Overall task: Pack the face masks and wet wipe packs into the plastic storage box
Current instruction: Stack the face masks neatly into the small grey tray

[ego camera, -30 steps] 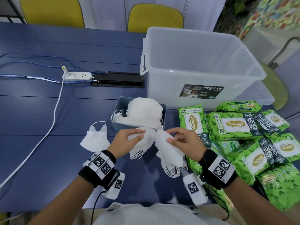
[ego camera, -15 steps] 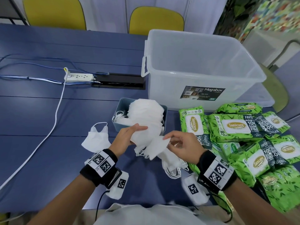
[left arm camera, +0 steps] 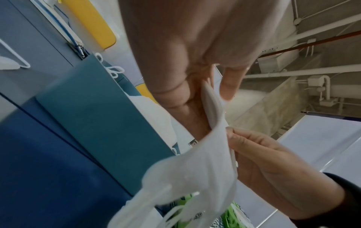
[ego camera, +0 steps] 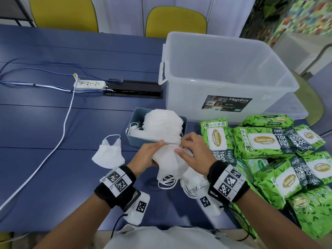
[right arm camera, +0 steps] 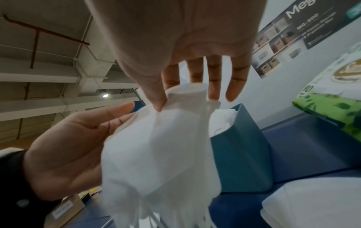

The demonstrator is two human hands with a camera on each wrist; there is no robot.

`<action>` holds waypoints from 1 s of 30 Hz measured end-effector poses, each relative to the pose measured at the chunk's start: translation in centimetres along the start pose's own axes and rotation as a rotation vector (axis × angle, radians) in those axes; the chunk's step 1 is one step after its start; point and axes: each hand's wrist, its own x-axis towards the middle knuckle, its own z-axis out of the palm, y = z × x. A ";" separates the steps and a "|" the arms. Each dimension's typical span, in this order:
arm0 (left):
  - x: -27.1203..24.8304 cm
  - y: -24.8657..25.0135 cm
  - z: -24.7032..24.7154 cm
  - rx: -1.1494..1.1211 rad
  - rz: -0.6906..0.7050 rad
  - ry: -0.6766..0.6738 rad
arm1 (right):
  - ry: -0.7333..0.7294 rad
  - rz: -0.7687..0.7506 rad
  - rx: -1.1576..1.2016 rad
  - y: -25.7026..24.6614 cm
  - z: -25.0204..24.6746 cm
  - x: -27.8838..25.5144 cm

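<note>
A: Head view: both hands, left (ego camera: 147, 155) and right (ego camera: 193, 153), are gripping a mask bundle (ego camera: 170, 162) above the desk (ego camera: 53, 123), before the bin (ego camera: 138, 123). Box (ego camera: 228, 72) is reading "Megabox"; wipes (ego camera: 260, 141), "Sanicare".

B: Left wrist: right thumb is pinching the masks' edge (left arm camera: 205, 154).

A: Right wrist: left palm (right arm camera: 64, 154) is cupping the masks (right arm camera: 156, 154), hiding the bin partly.

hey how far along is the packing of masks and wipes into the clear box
Nothing shows inside the plastic storage box yet. In hand: the left hand and right hand hold a bunch of face masks. Left: the masks in the blue tray, one loose mask, and the wet wipe packs beside the box.
</note>
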 end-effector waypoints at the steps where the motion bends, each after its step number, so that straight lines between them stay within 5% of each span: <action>1: 0.1 -0.1 0.0 0.010 0.027 -0.001 | -0.006 -0.004 -0.003 0.1 0.0 0.1; 10: 0.5 -0.7 -0.1 0.183 0.220 -0.019 | -0.030 0.074 0.214 -0.7 -0.3 -0.2; 19: 0.7 -0.7 0.0 0.299 0.293 0.005 | -0.153 -0.030 0.016 -0.9 1.1 -0.6; 25: 0.9 -0.8 -0.1 0.371 0.286 0.062 | -0.072 0.060 0.220 0.4 0.2 -0.8; 30: 1.3 -0.8 -0.2 0.700 0.239 0.070 | 0.014 0.108 0.287 0.7 0.0 -0.4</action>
